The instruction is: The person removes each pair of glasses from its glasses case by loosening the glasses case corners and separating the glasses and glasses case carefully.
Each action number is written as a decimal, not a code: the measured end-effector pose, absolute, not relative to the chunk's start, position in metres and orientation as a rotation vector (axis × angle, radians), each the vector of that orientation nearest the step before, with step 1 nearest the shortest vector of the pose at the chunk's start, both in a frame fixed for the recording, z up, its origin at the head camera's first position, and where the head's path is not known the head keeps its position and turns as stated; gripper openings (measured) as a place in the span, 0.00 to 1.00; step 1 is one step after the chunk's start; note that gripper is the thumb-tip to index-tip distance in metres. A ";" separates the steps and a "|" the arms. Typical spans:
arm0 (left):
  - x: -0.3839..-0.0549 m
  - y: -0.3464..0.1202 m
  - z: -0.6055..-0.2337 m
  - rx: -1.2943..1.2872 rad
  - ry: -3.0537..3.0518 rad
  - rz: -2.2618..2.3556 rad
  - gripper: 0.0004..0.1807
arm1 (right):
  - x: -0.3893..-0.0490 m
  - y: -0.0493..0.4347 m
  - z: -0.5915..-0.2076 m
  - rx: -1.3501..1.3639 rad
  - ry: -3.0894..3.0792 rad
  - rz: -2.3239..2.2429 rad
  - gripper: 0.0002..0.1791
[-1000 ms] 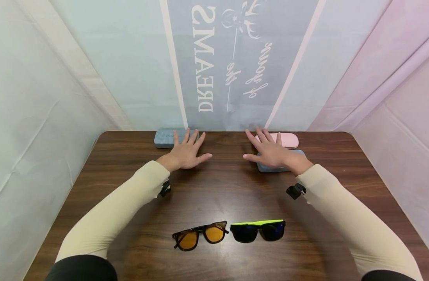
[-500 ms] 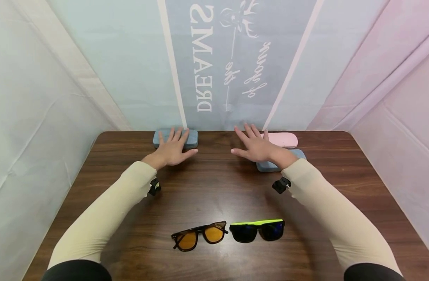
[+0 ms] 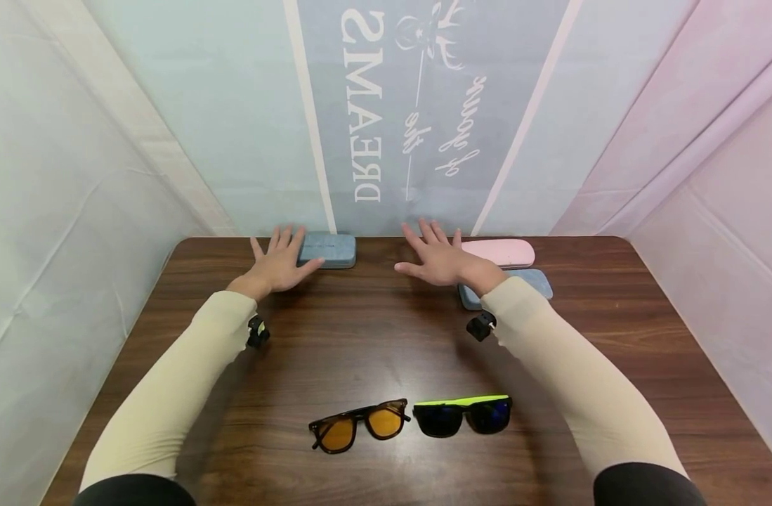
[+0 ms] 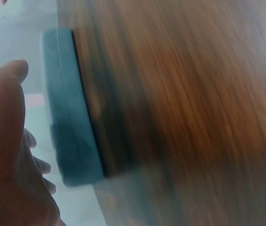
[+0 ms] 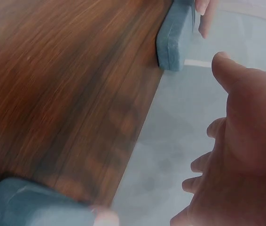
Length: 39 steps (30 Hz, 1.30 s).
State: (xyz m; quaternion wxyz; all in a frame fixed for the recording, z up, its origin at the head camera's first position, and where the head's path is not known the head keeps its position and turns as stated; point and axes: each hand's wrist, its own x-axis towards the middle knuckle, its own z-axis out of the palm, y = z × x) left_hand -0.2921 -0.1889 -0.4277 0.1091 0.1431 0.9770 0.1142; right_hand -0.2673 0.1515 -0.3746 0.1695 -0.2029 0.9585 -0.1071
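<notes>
My left hand (image 3: 275,266) is spread out at the back left, over the left end of a blue glasses case (image 3: 330,249). In the left wrist view this case (image 4: 72,108) is shut and lies beside the thumb; the hand appears apart from it. Fingers spread, my right hand (image 3: 442,261) hovers at the back, left of a pink glasses case (image 3: 502,251). A second blue glasses case (image 3: 532,281) lies in front of the pink one, partly hidden by the right wrist. Neither hand holds anything.
Glasses with amber lenses (image 3: 386,422) lie near the front of the brown wooden table (image 3: 373,337). Beside them are black sunglasses (image 3: 442,422) with a lime-green top. A printed cloth (image 3: 411,140) hangs behind the table, with pale cloth at both sides.
Both hands have swept left with fingers spread. The left has gone from the right end of its blue case to the left end; the right has moved off the cases. Glasses and cases stay put.
</notes>
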 end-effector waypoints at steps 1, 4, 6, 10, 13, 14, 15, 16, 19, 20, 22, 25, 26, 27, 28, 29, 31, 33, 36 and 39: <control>-0.293 -0.192 -0.429 0.410 2.870 0.340 0.50 | -0.268 0.149 -0.375 -0.580 2.720 -0.308 0.48; -0.294 -0.201 -0.430 0.392 2.860 0.379 0.50 | -0.270 0.142 -0.376 -0.586 2.717 -0.300 0.48; -0.294 -0.206 -0.431 0.389 2.853 0.414 0.50 | -0.271 0.137 -0.377 -0.587 2.713 -0.303 0.48; -0.295 -0.215 -0.431 0.390 2.835 0.485 0.51 | -0.275 0.128 -0.378 -0.578 2.706 -0.297 0.48; -0.296 -0.221 -0.433 0.389 2.835 0.520 0.51 | -0.278 0.121 -0.379 -0.565 2.698 -0.305 0.48; -0.297 -0.223 -0.433 0.390 2.837 0.530 0.51 | -0.279 0.119 -0.380 -0.562 2.696 -0.305 0.48; -0.297 -0.225 -0.434 0.392 2.840 0.541 0.51 | -0.280 0.117 -0.380 -0.556 2.695 -0.307 0.48; -0.298 -0.226 -0.435 0.393 2.843 0.545 0.51 | -0.281 0.115 -0.381 -0.551 2.694 -0.311 0.48; -0.299 -0.229 -0.437 0.399 2.847 0.575 0.52 | -0.284 0.108 -0.385 -0.539 2.693 -0.312 0.48; -0.299 -0.230 -0.438 0.403 2.848 0.594 0.52 | -0.285 0.106 -0.386 -0.541 2.695 -0.318 0.48; -0.300 -0.231 -0.440 0.411 2.849 0.636 0.53 | -0.287 0.102 -0.389 -0.554 2.698 -0.353 0.48; -0.302 -0.233 -0.443 0.434 2.855 0.692 0.53 | -0.291 0.094 -0.397 -0.636 2.720 -0.430 0.47; -0.302 -0.233 -0.444 0.439 2.856 0.707 0.54 | -0.292 0.092 -0.399 -0.669 2.722 -0.456 0.47; -0.303 -0.233 -0.444 0.441 2.857 0.717 0.54 | -0.293 0.089 -0.402 -0.700 2.721 -0.487 0.47; -0.303 -0.233 -0.445 0.444 2.857 0.724 0.54 | -0.294 0.087 -0.404 -0.726 2.718 -0.513 0.47; -0.304 -0.232 -0.445 0.442 2.857 0.730 0.54 | -0.295 0.084 -0.406 -0.746 2.713 -0.540 0.47; -0.305 -0.231 -0.446 0.439 2.856 0.743 0.55 | -0.296 0.079 -0.409 -0.755 2.699 -0.585 0.46; -0.306 -0.230 -0.446 0.446 2.853 0.752 0.55 | -0.297 0.074 -0.411 -0.748 2.698 -0.614 0.45; -0.308 -0.230 -0.447 0.468 2.860 0.754 0.54 | -0.299 0.065 -0.414 -0.724 2.711 -0.644 0.45; -0.309 -0.229 -0.449 0.497 2.874 0.739 0.51 | -0.301 0.053 -0.417 -0.697 2.710 -0.682 0.45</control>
